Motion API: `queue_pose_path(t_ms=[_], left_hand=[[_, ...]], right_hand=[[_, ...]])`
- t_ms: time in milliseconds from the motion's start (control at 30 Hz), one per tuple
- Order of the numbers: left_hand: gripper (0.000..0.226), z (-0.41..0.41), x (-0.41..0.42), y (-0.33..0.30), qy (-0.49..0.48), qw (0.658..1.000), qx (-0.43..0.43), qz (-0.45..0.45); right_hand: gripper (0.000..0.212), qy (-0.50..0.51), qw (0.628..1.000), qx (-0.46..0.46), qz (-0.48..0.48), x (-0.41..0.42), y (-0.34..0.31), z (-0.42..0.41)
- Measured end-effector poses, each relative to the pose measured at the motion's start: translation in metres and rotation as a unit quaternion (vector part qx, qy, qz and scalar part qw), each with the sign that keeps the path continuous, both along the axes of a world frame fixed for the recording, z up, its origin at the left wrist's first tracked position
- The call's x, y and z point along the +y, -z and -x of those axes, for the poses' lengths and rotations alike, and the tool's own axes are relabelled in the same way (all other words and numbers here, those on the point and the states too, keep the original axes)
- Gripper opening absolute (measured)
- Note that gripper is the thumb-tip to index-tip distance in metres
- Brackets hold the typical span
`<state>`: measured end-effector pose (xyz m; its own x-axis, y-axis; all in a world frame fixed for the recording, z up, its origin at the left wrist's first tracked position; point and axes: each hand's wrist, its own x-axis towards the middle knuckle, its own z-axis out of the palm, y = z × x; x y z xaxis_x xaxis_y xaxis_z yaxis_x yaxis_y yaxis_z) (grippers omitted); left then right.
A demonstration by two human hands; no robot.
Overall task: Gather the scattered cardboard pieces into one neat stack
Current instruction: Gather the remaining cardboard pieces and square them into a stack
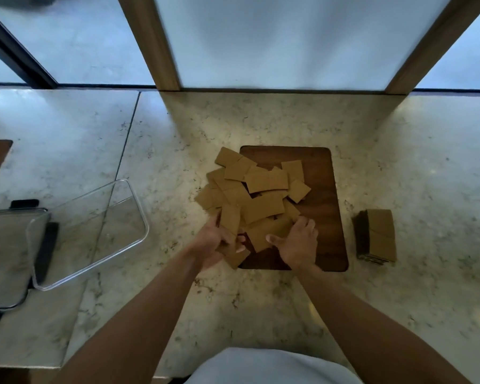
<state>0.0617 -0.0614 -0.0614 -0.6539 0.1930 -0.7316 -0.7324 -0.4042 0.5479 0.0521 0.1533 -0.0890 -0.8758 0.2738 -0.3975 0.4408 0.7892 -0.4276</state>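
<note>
Head view, looking down on a marble desk: both hands work at the 6 o'clock edge of a loose heap of cardboard pieces. The left hand is closed on a few pieces, fingers curled over them at the heap's 7 o'clock corner; the right hand is partly open, palm down, fingers resting on the pieces at 5 o'clock and thumb spread toward the left hand, gripping nothing that can be made out. The heap lies half on a dark wooden board and half off its 9 o'clock side onto the desk. Risks, as judged from this layout: pieces overlapping at mixed angles may slide apart or fan out if the hands press inward unevenly; those at 10 to 11 o'clock, off the board, may be left behind or catch on the board's edge when swept inward; thin pieces held by one corner in the left hand may slip out or bend. A small stack already stands on the desk at 3 o'clock of the board, well apart from the heap, and a careless sweep of the right forearm could topple it. The pieces are flat, tan, roughly rectangular, matte, of similar but not identical size, lying in several overlapping layers; their exact count cannot be told. A clear container and its lid sit at 9 o'clock, away from the work.
</note>
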Motion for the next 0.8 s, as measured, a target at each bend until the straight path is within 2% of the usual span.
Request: queue_pose_path(t_ms=[67,100,200,233,367,400,433,467,533,567,600,667,700,767,800], left_hand=[[0.078,-0.002,-0.006,-0.001,-0.038,0.998,0.012,-0.047],[0.072,-0.002,-0.006,-0.001,-0.044,0.998,0.016,-0.045],[0.037,0.001,0.006,0.001,-0.023,0.998,0.021,0.057],[0.037,0.003,0.012,0.002,-0.023,0.995,0.017,0.1],[0.056,0.007,0.034,0.002,-0.016,0.978,0.039,0.203],[0.054,0.008,0.037,0.002,-0.006,0.976,0.049,0.213],[0.047,0.008,0.039,0.002,0.001,0.973,0.052,0.226],[0.034,0.011,0.039,0.004,-0.002,0.971,0.046,0.234],[0.017,0.017,0.034,0.007,-0.04,0.977,0.014,0.211],[0.019,0.02,0.031,0.007,-0.073,0.981,0.005,0.179],[0.023,0.022,0.027,0.007,-0.103,0.984,0.006,0.148],[0.021,0.026,0.017,0.004,-0.141,0.983,0.017,0.118],[0.017,0.025,0.011,0.001,-0.146,0.983,0.028,0.106],[0.029,0.024,0.001,-0.004,-0.145,0.986,0.048,0.062],[0.039,0.023,-0.004,-0.005,-0.15,0.987,0.053,0.034]], right_hand=[[0.059,0.052,0.992,0.018,0.111,0.012,-0.001,0.006],[0.054,0.083,0.982,0.015,0.17,0.019,-0.003,0.008],[0.055,0.173,0.914,-0.033,0.365,0.034,-0.01,0.006],[0.055,0.196,0.883,-0.058,0.422,0.035,-0.012,0.005],[0.02,0.312,0.771,-0.101,0.546,0.011,-0.021,0.005],[0.018,0.323,0.75,-0.111,0.566,0.001,-0.024,0.007],[0.019,0.305,0.753,-0.13,0.569,-0.011,-0.027,0.007],[0.02,0.251,0.783,-0.155,0.547,-0.02,-0.03,0.008],[0.024,0.055,0.904,-0.162,0.393,-0.035,-0.03,0.012],[0.027,-0.038,0.949,-0.122,0.287,-0.038,-0.027,0.016],[0.028,-0.099,0.976,-0.058,0.185,-0.037,-0.024,0.023],[0.029,-0.164,0.984,0.058,0.042,-0.034,-0.021,0.041],[0.037,-0.199,0.976,0.083,-0.011,-0.032,-0.018,0.052],[0.055,-0.272,0.957,0.036,-0.099,-0.027,-0.016,0.071],[0.056,-0.291,0.948,0.01,-0.125,-0.025,-0.016,0.078]])
